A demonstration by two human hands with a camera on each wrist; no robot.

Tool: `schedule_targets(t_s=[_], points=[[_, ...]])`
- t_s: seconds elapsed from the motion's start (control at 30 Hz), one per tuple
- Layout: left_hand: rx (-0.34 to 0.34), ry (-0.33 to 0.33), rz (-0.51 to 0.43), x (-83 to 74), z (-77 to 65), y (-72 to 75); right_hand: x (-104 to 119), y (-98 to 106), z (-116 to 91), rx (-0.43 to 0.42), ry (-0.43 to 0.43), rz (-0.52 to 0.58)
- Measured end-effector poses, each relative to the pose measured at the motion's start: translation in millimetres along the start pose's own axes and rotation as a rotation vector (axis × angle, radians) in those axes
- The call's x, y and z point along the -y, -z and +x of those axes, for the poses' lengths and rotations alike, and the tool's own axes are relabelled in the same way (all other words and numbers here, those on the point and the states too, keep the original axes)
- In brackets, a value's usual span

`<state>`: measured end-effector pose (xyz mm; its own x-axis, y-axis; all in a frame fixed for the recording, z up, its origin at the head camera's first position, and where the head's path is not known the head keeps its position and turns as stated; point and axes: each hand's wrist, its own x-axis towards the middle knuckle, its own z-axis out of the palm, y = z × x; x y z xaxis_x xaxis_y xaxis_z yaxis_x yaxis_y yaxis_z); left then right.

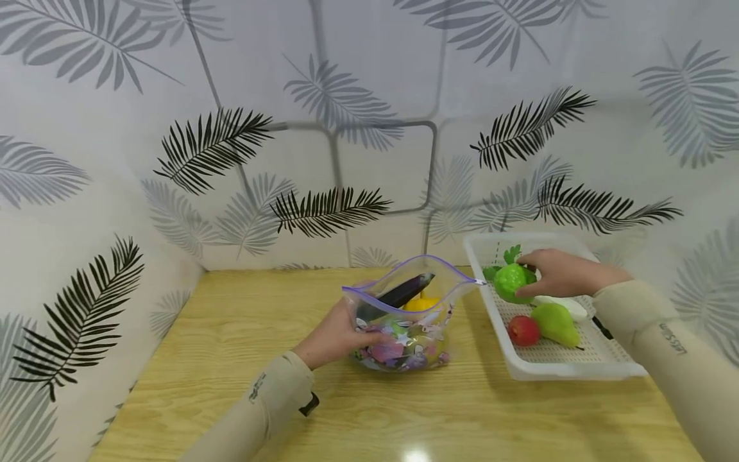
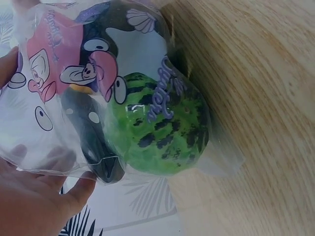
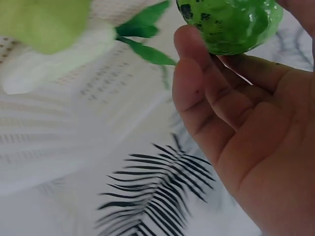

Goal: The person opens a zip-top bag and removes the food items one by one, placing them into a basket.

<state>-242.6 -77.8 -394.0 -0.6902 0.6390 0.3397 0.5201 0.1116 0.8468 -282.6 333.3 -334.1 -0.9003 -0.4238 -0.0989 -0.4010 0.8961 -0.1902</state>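
Observation:
My left hand (image 1: 340,337) grips a clear zip bag (image 1: 398,346) at its left side, thumb across the printed front. Purple edging rings the bag's open mouth. Inside are a dark eggplant (image 1: 407,292), a yellow fruit (image 1: 421,304) and a green watermelon (image 2: 162,128) with dark patches, low in the bag. Over the white basket (image 1: 571,370), my right hand (image 1: 557,273) holds a round, bumpy green fruit (image 1: 510,282) between thumb and fingers. Dark specks mark the fruit's skin in the right wrist view.
The basket stands right of the bag. In it lie a red apple (image 1: 523,331), a green pear (image 1: 555,324) and a white radish (image 3: 59,59) with green leaves (image 3: 142,29). A leaf-patterned curtain (image 1: 358,173) hangs behind the wooden table (image 1: 231,333).

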Motion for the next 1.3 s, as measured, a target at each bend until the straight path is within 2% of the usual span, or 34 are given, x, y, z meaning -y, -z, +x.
schedule_targets(t_s=[0.2,0.4,0.53,0.67,0.73,0.83,1.0,1.1,1.13,1.2,1.3], points=[[-0.008,-0.024,0.011,2.0,2.6,-3.3,-21,-27,7,0.103,-0.041,0.016],[0.009,0.048,0.032,3.1,-1.2,-3.9,-23,-41,7,0.18,-0.079,0.019],[0.015,0.094,0.033,3.7,-4.0,-2.6,-22,-45,7,0.203,-0.095,0.013],[0.016,0.098,0.045,4.0,-3.9,-1.8,-16,-43,7,0.179,-0.074,-0.012],[0.025,0.089,0.04,4.1,-3.7,-1.5,-9,-37,6,0.121,-0.044,-0.052],[0.036,0.086,0.036,4.7,-4.0,-0.7,11,-24,4,-0.043,0.036,-0.142],[0.034,0.097,0.041,6.0,-4.7,0.5,65,7,3,-0.448,0.28,-0.268],[0.031,0.104,0.048,6.7,-4.7,0.5,99,17,1,-0.614,0.447,-0.299],[0.031,0.104,0.05,7.1,-4.7,0.5,109,17,1,-0.64,0.498,-0.299],[0.037,0.096,0.049,10.6,-4.0,-0.1,126,15,3,-0.636,0.576,-0.292],[0.042,0.08,0.046,13.2,-3.6,-1.1,144,5,9,-0.549,0.608,-0.276]])
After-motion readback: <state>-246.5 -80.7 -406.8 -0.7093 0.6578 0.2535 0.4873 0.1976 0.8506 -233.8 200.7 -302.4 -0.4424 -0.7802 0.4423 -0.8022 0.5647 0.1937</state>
